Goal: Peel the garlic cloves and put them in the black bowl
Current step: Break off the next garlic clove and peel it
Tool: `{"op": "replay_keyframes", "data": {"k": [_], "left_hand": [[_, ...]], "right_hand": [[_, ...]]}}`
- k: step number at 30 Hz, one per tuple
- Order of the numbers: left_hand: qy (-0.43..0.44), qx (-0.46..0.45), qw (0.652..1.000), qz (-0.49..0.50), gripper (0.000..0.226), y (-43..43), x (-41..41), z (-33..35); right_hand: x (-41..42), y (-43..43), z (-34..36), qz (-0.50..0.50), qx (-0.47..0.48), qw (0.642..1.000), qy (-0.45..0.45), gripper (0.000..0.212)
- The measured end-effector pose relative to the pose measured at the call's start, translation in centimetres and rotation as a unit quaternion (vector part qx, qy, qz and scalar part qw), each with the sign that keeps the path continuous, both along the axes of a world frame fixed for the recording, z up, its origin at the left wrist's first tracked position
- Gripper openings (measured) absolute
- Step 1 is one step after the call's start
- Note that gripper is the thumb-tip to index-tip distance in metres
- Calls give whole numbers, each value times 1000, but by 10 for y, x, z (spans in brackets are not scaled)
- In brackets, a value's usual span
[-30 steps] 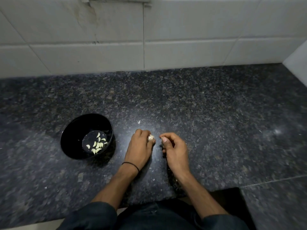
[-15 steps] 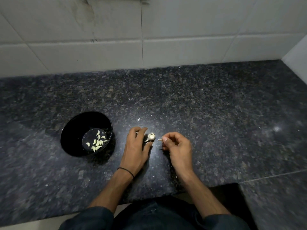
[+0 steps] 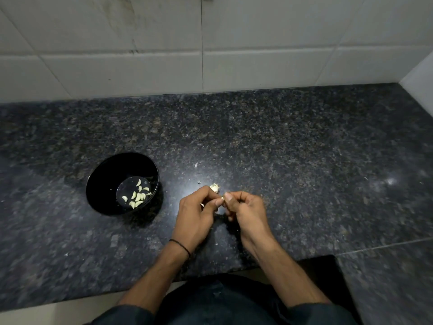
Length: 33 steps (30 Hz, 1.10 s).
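While one clove (image 3: 222, 197) is pinched between the left hand (image 3: 196, 213) and right hand (image 3: 247, 213), peeling's probably underway, so skin's gotta be stripped before it's dropped in the black bowl (image 3: 98, 174).

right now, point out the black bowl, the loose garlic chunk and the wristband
black bowl (image 3: 105, 184): head view, bare inner wall
garlic chunk (image 3: 214, 187): head view, pale top
wristband (image 3: 180, 246): head view, cord's middle
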<state>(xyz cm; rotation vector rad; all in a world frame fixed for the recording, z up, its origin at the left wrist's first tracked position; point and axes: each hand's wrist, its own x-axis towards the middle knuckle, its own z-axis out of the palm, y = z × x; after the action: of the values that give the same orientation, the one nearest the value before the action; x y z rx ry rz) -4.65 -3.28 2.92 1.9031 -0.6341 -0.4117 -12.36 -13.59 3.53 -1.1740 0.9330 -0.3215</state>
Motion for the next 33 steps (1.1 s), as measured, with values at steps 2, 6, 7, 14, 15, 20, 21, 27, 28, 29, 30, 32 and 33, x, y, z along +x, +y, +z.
{"op": "replay_keyframes", "data": {"k": [2,6,7,14,15,20,21,27,28,29,30,32,33], "left_hand": [[60,-1,998,15,15,-2,1,-2],[193,-25,980,42,17,-6,1,2],[233,-38,971,48,18,-7,1,4],[456,-88,884,55,23,-8,0,14],[485,-98,867,53,23,-8,1,14],[508,-106,853,47,21,-8,2,8],[423,-75,902,53,22,-8,0,7],[-95,46,994,16,18,-6,-6,0],[-121,39,992,7,17,-6,-7,-1],[-146,36,989,2,16,-6,-7,-3],[-166,34,986,0,15,-7,-9,-2],[-122,31,992,17,16,-8,-9,-5],[-58,30,997,35,16,-9,-9,-5]], "right_hand": [[1,1,1,-6,11,1000,-4,13],[-1,3,1,2,-84,996,-12,16],[-3,3,0,17,-148,989,-8,19],[-6,0,-3,57,-289,955,-24,22],[-5,-1,-4,58,-276,959,-29,21],[-4,-5,-4,64,-216,973,-46,20],[-3,-4,-5,65,-216,974,-32,21],[9,5,7,0,144,989,32,28],[12,3,12,-22,252,967,16,28],[13,2,15,-45,331,943,-1,27],[14,1,17,-66,373,925,-12,27],[14,2,15,-82,341,936,-13,29],[13,4,11,-80,259,963,-7,28]]}}
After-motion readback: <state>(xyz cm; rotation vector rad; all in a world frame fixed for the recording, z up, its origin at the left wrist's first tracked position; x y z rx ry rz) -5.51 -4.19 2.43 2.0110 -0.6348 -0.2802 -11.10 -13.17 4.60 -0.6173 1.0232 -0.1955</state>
